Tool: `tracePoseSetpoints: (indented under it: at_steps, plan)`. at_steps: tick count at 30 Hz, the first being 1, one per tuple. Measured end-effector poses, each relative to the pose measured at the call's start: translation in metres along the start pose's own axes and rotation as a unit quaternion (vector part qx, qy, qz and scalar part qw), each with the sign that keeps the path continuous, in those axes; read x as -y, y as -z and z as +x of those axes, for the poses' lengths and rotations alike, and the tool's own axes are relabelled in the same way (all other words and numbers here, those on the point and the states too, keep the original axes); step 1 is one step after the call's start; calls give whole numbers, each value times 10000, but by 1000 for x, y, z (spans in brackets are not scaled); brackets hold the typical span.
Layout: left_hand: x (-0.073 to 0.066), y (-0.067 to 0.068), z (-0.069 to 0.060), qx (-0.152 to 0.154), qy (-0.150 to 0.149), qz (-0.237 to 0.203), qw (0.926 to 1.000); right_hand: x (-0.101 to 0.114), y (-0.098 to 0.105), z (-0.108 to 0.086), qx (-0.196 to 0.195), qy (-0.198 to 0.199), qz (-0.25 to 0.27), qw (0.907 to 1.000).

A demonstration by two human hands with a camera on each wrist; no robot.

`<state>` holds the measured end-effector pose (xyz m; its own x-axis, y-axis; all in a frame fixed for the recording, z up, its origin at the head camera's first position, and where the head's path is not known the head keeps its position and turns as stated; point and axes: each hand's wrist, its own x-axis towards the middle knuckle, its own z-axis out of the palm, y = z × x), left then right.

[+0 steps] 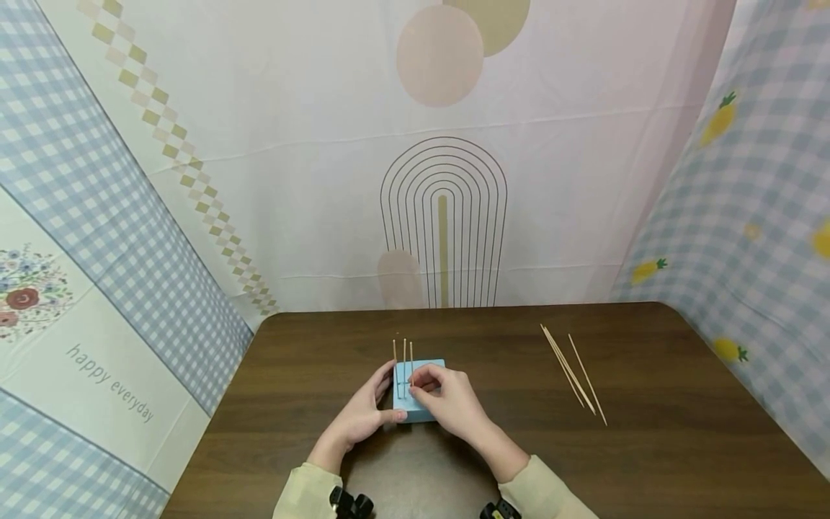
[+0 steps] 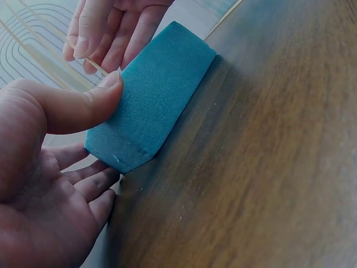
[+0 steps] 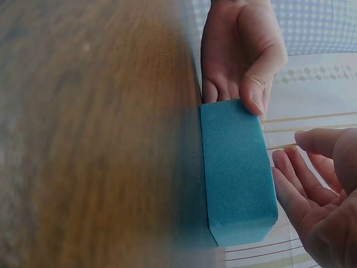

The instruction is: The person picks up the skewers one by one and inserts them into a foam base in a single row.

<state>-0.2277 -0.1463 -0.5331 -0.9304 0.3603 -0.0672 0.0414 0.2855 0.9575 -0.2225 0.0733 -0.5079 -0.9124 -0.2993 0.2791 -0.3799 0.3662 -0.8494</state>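
Note:
A blue foam-like block [image 1: 421, 416] lies on the table, and several thin wooden skewers stand upright from its top. My left hand [image 1: 360, 416] grips the block at its left end; in the left wrist view the thumb presses the upper edge and the other fingers lie along the far side. Between thumb and index finger, my right hand [image 1: 456, 405] pinches one skewer [image 1: 411, 355] low down, just above the block. Two other skewers [image 1: 405, 352] rise to its left. The right wrist view shows the pinched skewer reaching the block [image 3: 237, 167].
On the right side of the brown wooden table [image 1: 668, 404] lies a loose group of skewers [image 1: 565, 364], with one more skewer [image 1: 586, 376] beside it. A patterned cloth [image 1: 311, 180] hangs behind the table, and checked cloths hang at both sides.

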Motion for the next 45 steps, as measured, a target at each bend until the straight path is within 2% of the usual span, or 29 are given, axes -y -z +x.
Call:
tracePoseSetpoints:
  at_steps: [12, 18, 23, 31, 45]
  plan:
    - [0, 0, 0, 9, -29, -8, 10000, 2, 1, 0, -131, -102, -155, 9997]
    - [-2, 1, -1, -6, -31, -18, 10000, 4, 1, 0, -253, 68, -300, 9992]
    - [-2, 1, -1, 12, -28, -7, 10000, 3, 2, 1, -168, 213, -404, 9988]
    - [-1, 0, -1, 62, -42, -43, 10000, 2, 3, -1, 41, 208, -472, 9987]
    - [-1, 0, -1, 56, -72, -70, 9999, 6, 3, 0, 38, 235, -376, 9990]
